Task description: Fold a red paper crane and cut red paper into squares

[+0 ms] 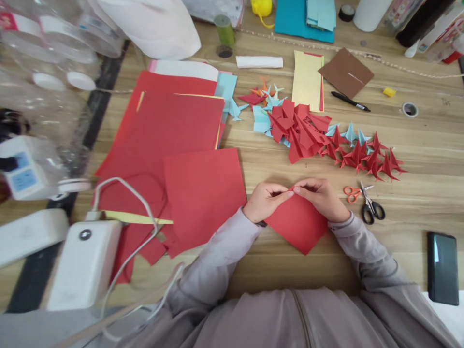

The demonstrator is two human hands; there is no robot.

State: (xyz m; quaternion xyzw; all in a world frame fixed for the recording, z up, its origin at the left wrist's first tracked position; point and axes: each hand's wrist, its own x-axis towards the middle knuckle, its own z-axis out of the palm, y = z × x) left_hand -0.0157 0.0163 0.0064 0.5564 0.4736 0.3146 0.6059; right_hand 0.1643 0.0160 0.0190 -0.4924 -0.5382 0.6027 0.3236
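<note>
A square of red paper (pixel 299 223) hangs corner-up between my two hands, close to the table's front. My left hand (pixel 267 199) pinches its top corner with thumb and forefinger. From the other side my right hand (pixel 320 195) pinches the same edge, the two thumbs almost meeting. Beyond the hands lies a heap of folded red paper pieces (pixel 299 128). Pointed red paper cranes (pixel 357 153), with some light blue ones among them, trail off to its right. Left of my left hand a larger red sheet (pixel 205 193) lies over a stack of red paper (pixel 174 121).
Small orange scissors (pixel 353 193) and black-handled scissors (pixel 370 208) lie right of my right hand. A phone (pixel 442 268) rests farther right. On the left are a white power bank (pixel 85 261) with a cable and plastic bottles (pixel 65 38). A black pen (pixel 350 101) lies toward the back.
</note>
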